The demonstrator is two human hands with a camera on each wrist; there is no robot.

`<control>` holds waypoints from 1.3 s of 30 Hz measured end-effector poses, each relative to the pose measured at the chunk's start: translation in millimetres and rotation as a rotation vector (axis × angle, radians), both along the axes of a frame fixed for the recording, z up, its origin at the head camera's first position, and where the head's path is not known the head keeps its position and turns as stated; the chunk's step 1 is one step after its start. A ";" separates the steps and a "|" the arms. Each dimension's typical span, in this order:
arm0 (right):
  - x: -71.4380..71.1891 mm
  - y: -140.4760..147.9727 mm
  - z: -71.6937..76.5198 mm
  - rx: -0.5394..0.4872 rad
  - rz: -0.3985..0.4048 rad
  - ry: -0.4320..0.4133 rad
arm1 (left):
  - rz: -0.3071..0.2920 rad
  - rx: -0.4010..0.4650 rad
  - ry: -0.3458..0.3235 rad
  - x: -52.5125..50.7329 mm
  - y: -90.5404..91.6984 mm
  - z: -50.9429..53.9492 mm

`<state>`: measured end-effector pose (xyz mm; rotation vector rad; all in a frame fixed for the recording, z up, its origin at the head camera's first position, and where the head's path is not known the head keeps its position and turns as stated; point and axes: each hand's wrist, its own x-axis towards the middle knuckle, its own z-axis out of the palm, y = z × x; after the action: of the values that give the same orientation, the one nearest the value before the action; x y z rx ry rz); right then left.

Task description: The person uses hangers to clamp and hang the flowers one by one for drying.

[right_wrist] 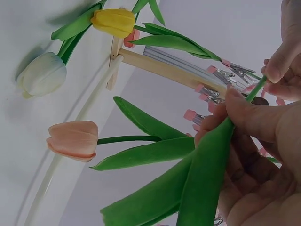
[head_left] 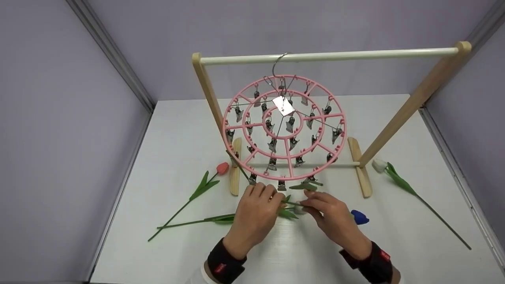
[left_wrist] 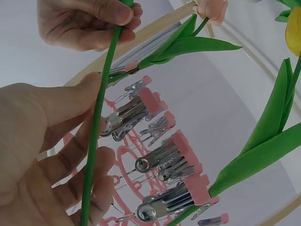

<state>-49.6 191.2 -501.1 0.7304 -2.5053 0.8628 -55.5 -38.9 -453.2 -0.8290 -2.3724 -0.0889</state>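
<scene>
A green flower stem runs between both hands. My left hand holds it between thumb and fingers. My right hand pinches it just above its broad leaves; its flower head cannot be told. Both hands are below the front edge of a pink round hanger with metal clips. In the wrist views, a pale pink tulip and a yellow tulip have their stems at the clips.
The hanger hooks over a white rod on a wooden stand. On the white table lie a red tulip at the left and a white tulip at the right. A blue tulip shows beside my right hand.
</scene>
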 end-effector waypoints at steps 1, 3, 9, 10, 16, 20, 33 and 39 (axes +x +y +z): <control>0.1 2.2 -1.1 -0.009 -0.003 0.002 | 0.004 0.038 -0.001 0.0 -1.1 -0.2; 0.3 6.1 -2.9 -0.026 -0.014 0.000 | -0.004 0.135 -0.013 0.0 -3.5 -1.0; 1.9 15.0 -7.2 -0.079 -0.057 -0.022 | -0.078 0.432 -0.100 -2.4 -8.6 -7.0; 2.2 16.2 -7.8 -0.095 -0.055 -0.025 | -0.091 0.472 -0.115 -3.2 -8.9 -8.3; 2.2 19.4 -9.9 -0.243 0.010 -0.038 | -0.200 0.729 -0.248 -5.7 -5.5 -17.3; 1.2 17.6 -9.6 -0.330 0.050 -0.044 | -0.281 0.904 -0.403 -4.1 2.0 -22.2; -3.5 2.7 -14.7 -0.516 0.071 0.003 | -0.505 1.232 -0.727 -2.9 32.2 -23.9; -3.8 -2.8 -13.0 -0.553 0.107 0.014 | -0.556 1.319 -0.711 -3.5 41.4 -21.1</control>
<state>-53.5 188.4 -514.1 0.6717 -2.0692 1.4938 -59.0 2.4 -474.4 -0.7346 -1.8447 -2.1533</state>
